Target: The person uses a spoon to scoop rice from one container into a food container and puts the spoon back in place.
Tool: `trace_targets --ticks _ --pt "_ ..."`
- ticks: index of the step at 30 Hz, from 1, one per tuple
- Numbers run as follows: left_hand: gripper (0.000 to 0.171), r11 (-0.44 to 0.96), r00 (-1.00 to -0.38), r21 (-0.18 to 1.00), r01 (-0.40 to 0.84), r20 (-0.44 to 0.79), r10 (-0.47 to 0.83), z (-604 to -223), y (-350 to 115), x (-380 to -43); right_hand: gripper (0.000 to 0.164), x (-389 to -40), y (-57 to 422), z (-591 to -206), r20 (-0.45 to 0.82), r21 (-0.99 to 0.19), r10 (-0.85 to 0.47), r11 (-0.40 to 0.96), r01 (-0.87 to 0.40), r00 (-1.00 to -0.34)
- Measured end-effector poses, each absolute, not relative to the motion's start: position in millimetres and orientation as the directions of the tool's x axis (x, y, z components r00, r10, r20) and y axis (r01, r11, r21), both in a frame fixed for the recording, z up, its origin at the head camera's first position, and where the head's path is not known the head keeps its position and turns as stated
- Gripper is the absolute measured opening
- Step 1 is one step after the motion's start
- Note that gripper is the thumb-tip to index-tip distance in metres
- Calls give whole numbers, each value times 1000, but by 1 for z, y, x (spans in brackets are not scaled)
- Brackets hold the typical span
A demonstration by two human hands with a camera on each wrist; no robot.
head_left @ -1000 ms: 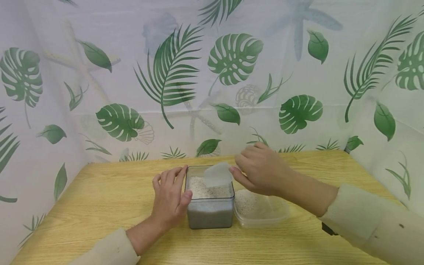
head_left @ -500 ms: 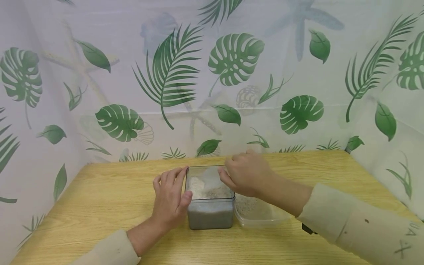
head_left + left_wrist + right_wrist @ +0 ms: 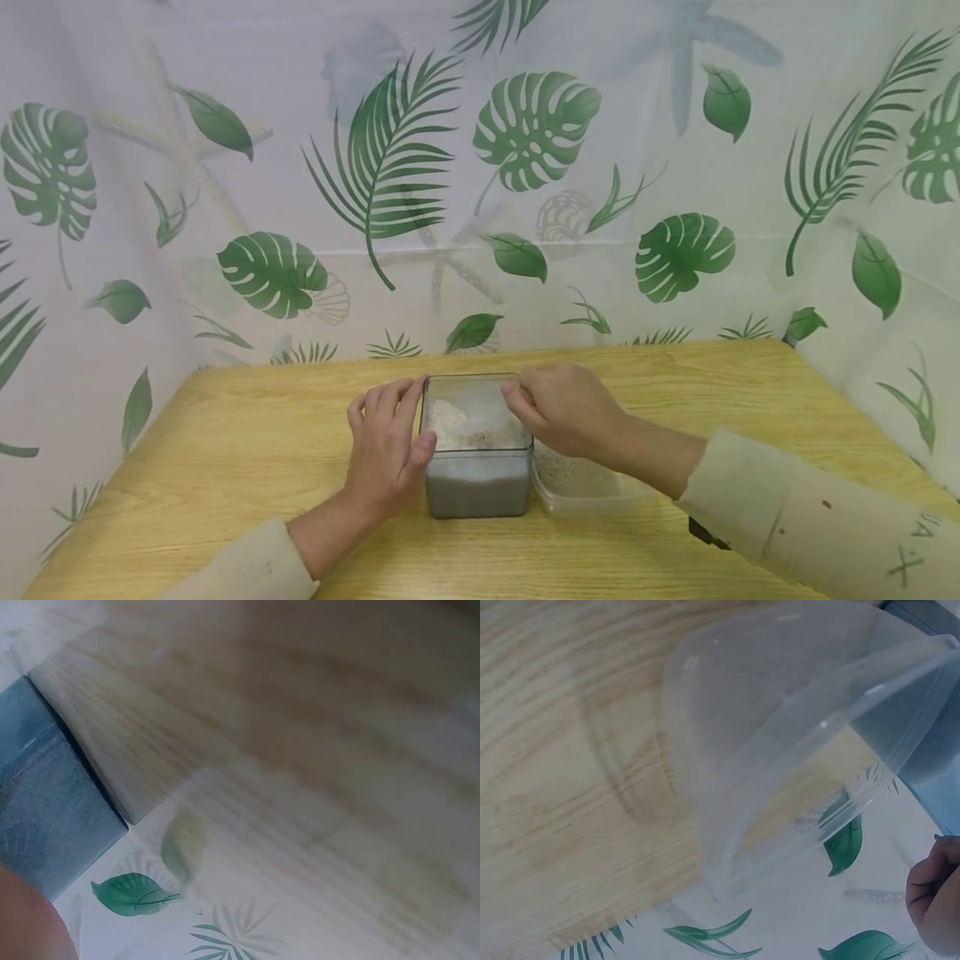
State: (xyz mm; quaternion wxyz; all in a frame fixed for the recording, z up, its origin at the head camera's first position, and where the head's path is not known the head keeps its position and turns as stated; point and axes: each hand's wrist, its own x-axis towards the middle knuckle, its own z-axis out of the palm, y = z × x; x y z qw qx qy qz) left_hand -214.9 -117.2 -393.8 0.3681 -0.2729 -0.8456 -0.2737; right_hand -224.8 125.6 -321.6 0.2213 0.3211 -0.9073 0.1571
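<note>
A deep square box (image 3: pixel 477 487) of clear greyish plastic holds pale, sand-like grains (image 3: pixel 450 421). My left hand (image 3: pixel 386 437) holds its left side, thumb by the front corner and index fingertip at the back corner. With bent fingers, my right hand (image 3: pixel 566 412) pinches a thin translucent scraper (image 3: pixel 486 403), which dips inside the box near the back right. The hand hides much of the scraper. A shallow clear tub (image 3: pixel 592 500) with some of the same grains stands against the box's right side, partly under my right forearm. The right wrist view shows its wall (image 3: pixel 742 705) close up.
Everything stands on a wood-grain table (image 3: pixel 262 442). A white curtain printed with green leaves (image 3: pixel 532 133) closes off the back and both sides. A dark object (image 3: pixel 705 533) shows beneath the right sleeve.
My right hand has moved left and lower, taking the scraper from above the box's right part down into it. The left hand, box and tub have stayed put.
</note>
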Motion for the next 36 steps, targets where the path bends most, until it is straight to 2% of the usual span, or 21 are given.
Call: trace_targets --ticks 8,16,26,36 --pt "75 706 -571 250 662 779 259 -399 -117 -212 44 -219 128 -331 488 -257 -475 723 -641 -732" --pt "85 724 -575 245 645 780 249 -400 -114 -208 42 -213 134 -335 483 -350 -463 676 -648 -743" --pt "81 723 -566 240 647 787 245 -400 -112 -206 43 -210 140 -333 494 -389 -409 686 -615 -768" --pt "81 719 -564 243 651 789 244 -395 -113 -207 44 -216 152 -321 577 -368 -368 680 -634 -729"
